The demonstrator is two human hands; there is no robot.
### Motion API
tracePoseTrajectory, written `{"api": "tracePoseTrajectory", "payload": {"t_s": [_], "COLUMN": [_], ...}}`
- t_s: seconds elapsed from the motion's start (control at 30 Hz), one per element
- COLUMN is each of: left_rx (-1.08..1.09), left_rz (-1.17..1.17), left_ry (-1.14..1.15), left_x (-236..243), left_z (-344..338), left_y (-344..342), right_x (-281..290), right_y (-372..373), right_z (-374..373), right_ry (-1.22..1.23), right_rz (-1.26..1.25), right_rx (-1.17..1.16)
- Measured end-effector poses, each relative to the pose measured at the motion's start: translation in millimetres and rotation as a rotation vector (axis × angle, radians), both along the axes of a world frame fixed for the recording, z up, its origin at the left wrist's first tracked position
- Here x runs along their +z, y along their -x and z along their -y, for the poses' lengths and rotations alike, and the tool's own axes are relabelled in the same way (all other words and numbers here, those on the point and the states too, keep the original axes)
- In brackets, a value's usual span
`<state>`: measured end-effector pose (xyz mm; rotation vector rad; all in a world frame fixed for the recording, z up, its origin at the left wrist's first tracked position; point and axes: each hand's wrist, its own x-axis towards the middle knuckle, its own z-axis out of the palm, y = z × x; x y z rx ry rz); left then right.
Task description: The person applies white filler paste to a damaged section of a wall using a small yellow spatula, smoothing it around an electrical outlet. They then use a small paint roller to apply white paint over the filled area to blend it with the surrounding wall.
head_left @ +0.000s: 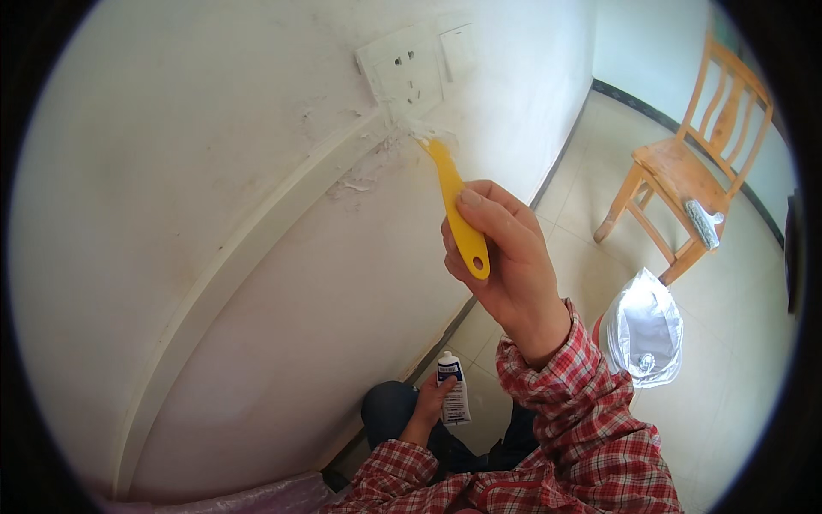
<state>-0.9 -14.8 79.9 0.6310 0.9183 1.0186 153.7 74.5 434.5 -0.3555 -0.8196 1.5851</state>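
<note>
Filler work was underway at the wall: the right hand was raised and closed around the handle of a yellow scraper, thumb laid along its upper side, fingers curled beneath. The blade end was pressed against the wall just below the white socket plate, right where the plaster looked rough and chipped beside the long raised strip running diagonally down. White paste showed at the blade's tip. By my read, this was the spreading step, and the next stroke would call for a flat, steady drag across the damaged patch without smearing onto the socket. Down low, the left hand was wrapped around a small white tube, held upright near the knee, well apart from the scraper. The right forearm in its red checked sleeve rose steeply, wrist bent towards the wall. A wooden chair and a bag-lined bin stood on the tiled floor.
</note>
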Motion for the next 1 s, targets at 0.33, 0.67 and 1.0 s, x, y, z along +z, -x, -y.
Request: {"api": "tracePoseTrajectory", "payload": {"t_s": [0.33, 0.67, 1.0], "left_rx": [-0.011, 0.018, 0.016], "left_rz": [-0.003, 0.018, 0.028], "left_ry": [-0.011, -0.015, -0.106], "left_x": [4.0, -3.3, -16.5], "left_z": [-0.6, -1.6, -0.3], "left_y": [-1.7, -3.9, -4.4], "right_x": [-34.8, -41.1, -33.2], "right_y": [10.8, 28.7, 47.0], "right_z": [-9.5, -23.2, -10.5], "right_ry": [0.101, 0.112, 0.104], "right_rz": [-0.13, -0.353, -0.261], "right_rx": [0.114, 0.249, 0.31]}}
